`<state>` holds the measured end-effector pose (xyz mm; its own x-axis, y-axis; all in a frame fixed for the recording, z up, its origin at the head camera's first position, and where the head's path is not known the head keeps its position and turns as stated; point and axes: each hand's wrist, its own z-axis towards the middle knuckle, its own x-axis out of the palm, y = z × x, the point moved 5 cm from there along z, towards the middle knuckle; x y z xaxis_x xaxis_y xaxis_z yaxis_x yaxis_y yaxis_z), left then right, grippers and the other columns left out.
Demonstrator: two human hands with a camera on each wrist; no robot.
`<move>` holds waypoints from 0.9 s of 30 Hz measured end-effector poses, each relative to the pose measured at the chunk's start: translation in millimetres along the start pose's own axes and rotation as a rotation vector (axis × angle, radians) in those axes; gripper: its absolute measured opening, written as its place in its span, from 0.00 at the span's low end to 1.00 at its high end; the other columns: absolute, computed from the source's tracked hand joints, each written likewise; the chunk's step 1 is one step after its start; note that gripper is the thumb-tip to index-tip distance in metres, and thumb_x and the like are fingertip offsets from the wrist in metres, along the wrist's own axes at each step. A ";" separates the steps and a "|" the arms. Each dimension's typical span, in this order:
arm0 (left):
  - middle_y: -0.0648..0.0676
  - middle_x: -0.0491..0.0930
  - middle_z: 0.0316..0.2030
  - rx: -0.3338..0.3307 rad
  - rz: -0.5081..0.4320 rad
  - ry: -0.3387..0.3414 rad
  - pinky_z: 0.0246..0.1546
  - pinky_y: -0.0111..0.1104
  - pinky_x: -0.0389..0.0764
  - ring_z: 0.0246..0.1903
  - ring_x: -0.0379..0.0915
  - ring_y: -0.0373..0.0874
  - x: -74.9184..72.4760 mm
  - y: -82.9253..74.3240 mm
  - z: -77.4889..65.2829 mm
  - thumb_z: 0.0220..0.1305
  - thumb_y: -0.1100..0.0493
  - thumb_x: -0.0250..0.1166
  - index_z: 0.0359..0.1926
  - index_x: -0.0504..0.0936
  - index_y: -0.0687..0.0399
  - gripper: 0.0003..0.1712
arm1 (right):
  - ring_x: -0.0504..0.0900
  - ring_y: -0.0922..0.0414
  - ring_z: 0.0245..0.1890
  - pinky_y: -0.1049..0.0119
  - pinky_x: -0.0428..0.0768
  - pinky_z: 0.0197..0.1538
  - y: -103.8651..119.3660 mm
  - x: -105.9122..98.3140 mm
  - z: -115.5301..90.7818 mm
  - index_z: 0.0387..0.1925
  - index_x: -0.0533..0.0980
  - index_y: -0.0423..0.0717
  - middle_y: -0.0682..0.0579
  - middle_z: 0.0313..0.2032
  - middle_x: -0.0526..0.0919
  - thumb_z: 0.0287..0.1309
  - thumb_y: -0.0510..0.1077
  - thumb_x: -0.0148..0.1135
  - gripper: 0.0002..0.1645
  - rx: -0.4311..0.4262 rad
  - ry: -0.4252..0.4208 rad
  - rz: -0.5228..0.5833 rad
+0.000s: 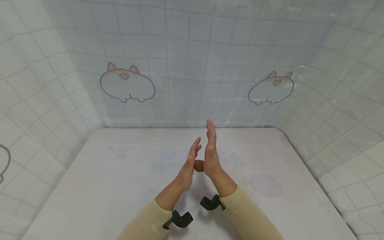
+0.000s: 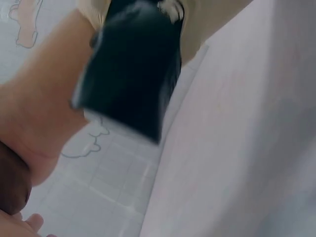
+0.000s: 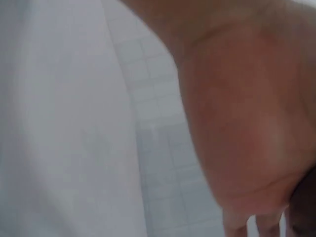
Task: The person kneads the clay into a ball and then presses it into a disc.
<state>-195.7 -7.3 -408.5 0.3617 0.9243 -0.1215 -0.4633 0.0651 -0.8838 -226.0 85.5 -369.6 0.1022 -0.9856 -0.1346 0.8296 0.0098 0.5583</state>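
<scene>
A small, smooth, rounded brown lump (image 1: 199, 166), like modelling clay, sits between two facing palms above the table. My left hand (image 1: 189, 168) touches it from the left, fingers fairly straight and slanting up to the right. From the right, my right hand (image 1: 211, 158) presses against it with its fingers extended upward and away. The fingertips of the two hands stand apart. In the left wrist view the lump (image 2: 12, 182) is cut off by the left edge; in the right wrist view only a dark part of the lump (image 3: 305, 207) shows beside a palm.
Below the hands lies a pale table (image 1: 120, 186) with faint coloured patches. White grid-patterned sheeting (image 1: 186, 66) with cartoon animal drawings rises behind it and along both sides. Black camera mounts (image 1: 183, 220) stick out from the inner sides of both cream sleeves (image 1: 144, 221).
</scene>
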 end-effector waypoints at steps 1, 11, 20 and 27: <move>0.53 0.37 0.79 0.007 -0.011 0.005 0.70 0.62 0.38 0.77 0.37 0.56 0.4 0.0 -0.4 0.66 0.20 0.21 0.81 0.37 0.47 0.53 | 0.41 0.43 0.77 0.39 0.43 0.73 -2.3 -0.2 0.3 0.77 0.35 0.35 0.36 0.77 0.40 0.71 0.76 0.23 0.56 0.011 0.004 -0.006; 0.53 0.33 0.79 0.145 -0.068 0.019 0.70 0.61 0.32 0.77 0.29 0.56 1.4 -7.6 0.1 0.68 0.21 0.23 0.80 0.34 0.52 0.54 | 0.38 0.48 0.78 0.37 0.40 0.73 -23.2 3.8 -8.2 0.79 0.36 0.44 0.46 0.79 0.38 0.66 0.80 0.24 0.57 0.163 0.071 -0.042; 0.50 0.30 0.79 0.171 -0.082 -0.038 0.68 0.63 0.31 0.77 0.28 0.50 -2.6 -17.3 5.2 0.67 0.21 0.23 0.80 0.32 0.50 0.54 | 0.77 0.59 0.53 0.56 0.75 0.56 -30.9 15.9 -24.1 0.80 0.32 0.51 0.45 0.77 0.46 0.65 0.81 0.23 0.57 0.229 0.189 0.069; 0.54 0.31 0.79 0.216 -0.018 -0.110 0.68 0.64 0.33 0.77 0.27 0.54 -11.6 -20.8 12.3 0.67 0.20 0.24 0.80 0.32 0.54 0.56 | 0.59 0.66 0.08 0.79 0.71 0.28 -20.4 27.5 -29.4 0.78 0.29 0.43 0.49 0.18 0.64 0.69 0.77 0.21 0.55 0.127 0.259 0.126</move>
<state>-200.2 -14.7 -383.1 0.2862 0.9570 -0.0466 -0.6244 0.1495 -0.7667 -224.0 63.1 -408.8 0.3498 -0.9020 -0.2530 0.7282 0.0919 0.6792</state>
